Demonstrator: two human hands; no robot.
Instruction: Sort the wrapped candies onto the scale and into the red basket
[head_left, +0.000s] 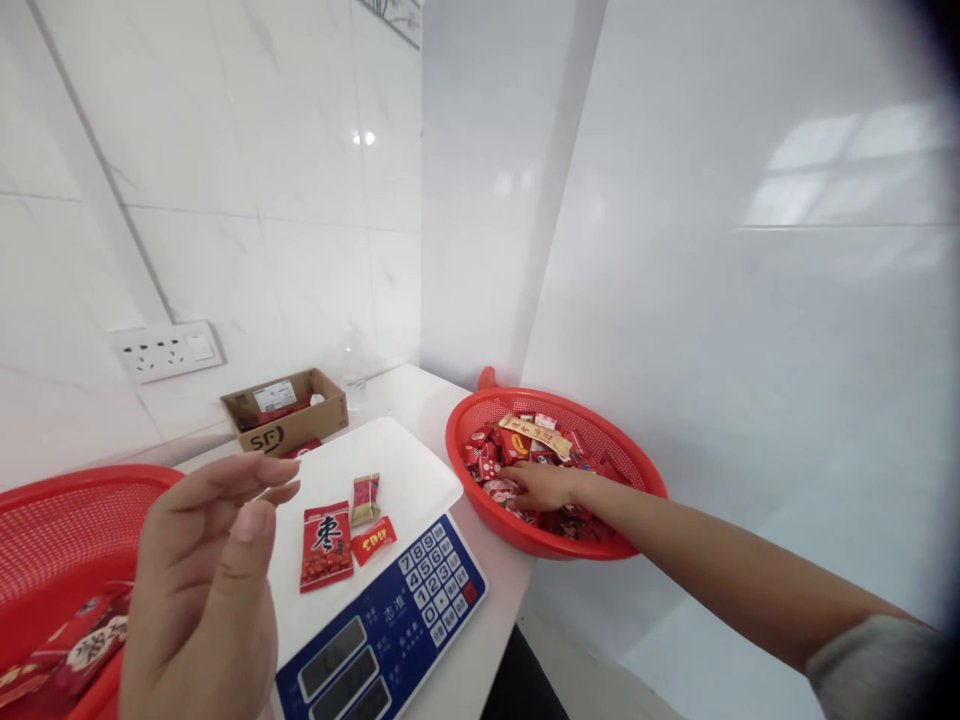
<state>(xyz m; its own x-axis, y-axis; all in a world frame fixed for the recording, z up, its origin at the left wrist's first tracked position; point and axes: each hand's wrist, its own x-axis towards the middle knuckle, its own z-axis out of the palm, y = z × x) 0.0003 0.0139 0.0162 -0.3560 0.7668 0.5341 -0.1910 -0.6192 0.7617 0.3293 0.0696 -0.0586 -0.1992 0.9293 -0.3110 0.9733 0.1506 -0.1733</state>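
Raised at the lower left, my left hand (206, 590) has its fingers curved and apart from the thumb, with nothing between them. It is in front of the white tray (409, 450) of a blue scale (390, 620). On the tray lie a red date packet (327, 547), a small gold-and-pink packet (366, 499) and a small red packet (373, 541). My right hand (541, 487) reaches into the right red basket (645, 470), among red wrapped snacks. Its fingertips are partly hidden by the packets. A long gold packet (535, 437) lies just above it.
A second red basket (150, 480) with red packets stands at the left edge. Behind the scale is an open cardboard box (300, 428). White walls close off the back and right, with a socket panel (166, 352) at left.
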